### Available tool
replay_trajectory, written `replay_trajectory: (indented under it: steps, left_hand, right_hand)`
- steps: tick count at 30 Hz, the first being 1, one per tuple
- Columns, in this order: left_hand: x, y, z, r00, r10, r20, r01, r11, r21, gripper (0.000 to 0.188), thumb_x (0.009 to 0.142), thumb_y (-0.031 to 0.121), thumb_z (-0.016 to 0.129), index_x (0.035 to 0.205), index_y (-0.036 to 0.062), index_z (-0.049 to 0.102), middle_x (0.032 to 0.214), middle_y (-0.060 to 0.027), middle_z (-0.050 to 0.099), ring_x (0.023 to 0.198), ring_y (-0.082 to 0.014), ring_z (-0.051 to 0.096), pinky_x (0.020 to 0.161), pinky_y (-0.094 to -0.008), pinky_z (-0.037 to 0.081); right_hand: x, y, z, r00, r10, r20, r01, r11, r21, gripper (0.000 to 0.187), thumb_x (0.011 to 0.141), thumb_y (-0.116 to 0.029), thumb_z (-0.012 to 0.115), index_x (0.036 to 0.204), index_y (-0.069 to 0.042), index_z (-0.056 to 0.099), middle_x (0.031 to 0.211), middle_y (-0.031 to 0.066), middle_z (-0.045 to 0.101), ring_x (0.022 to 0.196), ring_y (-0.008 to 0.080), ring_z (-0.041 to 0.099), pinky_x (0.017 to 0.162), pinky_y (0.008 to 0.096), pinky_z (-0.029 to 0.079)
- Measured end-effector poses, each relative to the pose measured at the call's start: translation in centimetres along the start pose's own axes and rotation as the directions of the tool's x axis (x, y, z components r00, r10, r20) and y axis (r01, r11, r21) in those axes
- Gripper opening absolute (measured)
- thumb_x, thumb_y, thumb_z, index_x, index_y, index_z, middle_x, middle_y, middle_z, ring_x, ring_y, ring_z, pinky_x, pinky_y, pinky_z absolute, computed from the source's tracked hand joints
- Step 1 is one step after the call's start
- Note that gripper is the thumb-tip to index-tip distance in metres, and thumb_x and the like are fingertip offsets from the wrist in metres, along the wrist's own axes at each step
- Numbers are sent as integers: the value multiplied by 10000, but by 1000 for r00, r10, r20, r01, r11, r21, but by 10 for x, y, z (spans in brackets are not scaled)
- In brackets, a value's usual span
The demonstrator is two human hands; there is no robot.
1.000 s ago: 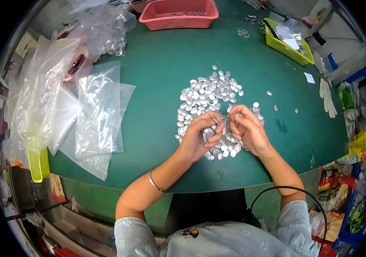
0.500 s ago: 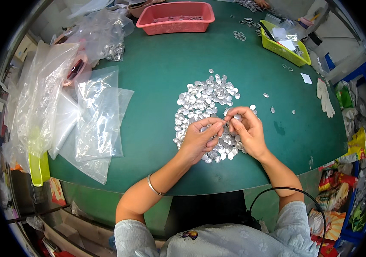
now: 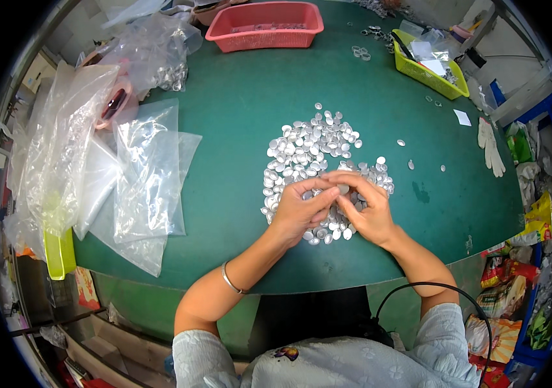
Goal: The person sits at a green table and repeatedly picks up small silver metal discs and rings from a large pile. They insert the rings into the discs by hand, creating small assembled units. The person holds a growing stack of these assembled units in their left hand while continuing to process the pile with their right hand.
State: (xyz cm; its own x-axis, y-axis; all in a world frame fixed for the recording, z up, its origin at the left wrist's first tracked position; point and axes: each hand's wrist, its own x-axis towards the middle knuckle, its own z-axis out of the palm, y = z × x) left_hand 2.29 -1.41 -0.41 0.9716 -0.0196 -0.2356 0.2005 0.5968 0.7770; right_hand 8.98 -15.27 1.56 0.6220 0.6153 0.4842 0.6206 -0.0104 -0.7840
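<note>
Over a heap of small oval silver metal pieces (image 3: 302,152), my two hands meet fingertip to fingertip. My right hand (image 3: 371,210) is closed, its thumb and forefinger around one oval metal piece (image 3: 344,189). Closed in a pinch, my left hand (image 3: 296,208) has thumb and forefinger against the right fingers; what lies between its fingertips is too small and covered to make out. Part of the heap is hidden beneath both hands. A few single ovals (image 3: 400,143) lie apart to the right.
Clear plastic bags (image 3: 150,174) cover the table's left side. A red basket (image 3: 266,42) stands at the back, a yellow-green basket (image 3: 428,76) at the back right. Near the right edge lie a white glove (image 3: 488,145) and a white paper (image 3: 462,118). A black cable (image 3: 441,284) loops by my right arm.
My right hand has shifted left and slightly down, closing against my left fingers. The oval piece in it has moved left too, and more of the heap shows to its right.
</note>
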Motion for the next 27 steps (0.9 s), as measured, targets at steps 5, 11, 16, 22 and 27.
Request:
replay_trajectory:
  steps: [5, 11, 16, 22, 27]
  left_hand:
    - [3, 4, 1, 995, 81, -61, -78, 996, 49, 135, 820, 113, 598, 892, 1, 579, 566, 34, 454, 438, -17, 357, 369, -163, 214]
    - [2, 1, 0, 989, 132, -59, -127, 988, 83, 149, 840, 133, 577, 904, -1, 571, 571, 26, 455, 439, -21, 347, 366, -163, 209]
    - [2, 4, 2, 991, 127, -51, -126, 992, 21, 174, 861, 160, 553, 918, -5, 564, 615, 11, 473, 447, -27, 352, 364, -163, 214]
    - [0, 2, 3, 989, 144, -45, -143, 989, 27, 177, 859, 158, 555, 941, 1, 568, 645, -1, 493, 455, -31, 361, 363, -160, 222]
    - [0, 0, 1, 987, 156, -24, -155, 987, 42, 165, 860, 141, 544, 957, 8, 556, 670, -12, 501, 465, -37, 371, 369, -157, 231]
  right_hand:
    - [1, -1, 0, 990, 136, -19, -127, 957, 259, 236, 761, 35, 570, 994, 3, 551, 893, 70, 547, 736, 111, 527, 631, 224, 426]
    - [-4, 9, -6, 926, 364, 104, -369, 808, 460, 146, 848, -45, 535, 982, 11, 526, 865, 58, 571, 756, 98, 543, 670, 220, 442]
    - [-2, 11, -9, 864, 449, 230, -481, 597, 642, 88, 851, -48, 536, 920, 5, 524, 844, 88, 596, 734, 104, 563, 665, 214, 453]
    - [-5, 14, -8, 867, 449, 214, -461, 565, 685, 82, 847, -48, 542, 910, 0, 521, 816, 105, 608, 720, 100, 564, 647, 211, 455]
    - [-7, 10, -1, 919, 379, 112, -359, 681, 638, 98, 818, -28, 574, 905, 1, 537, 830, 83, 608, 690, 83, 537, 626, 213, 441]
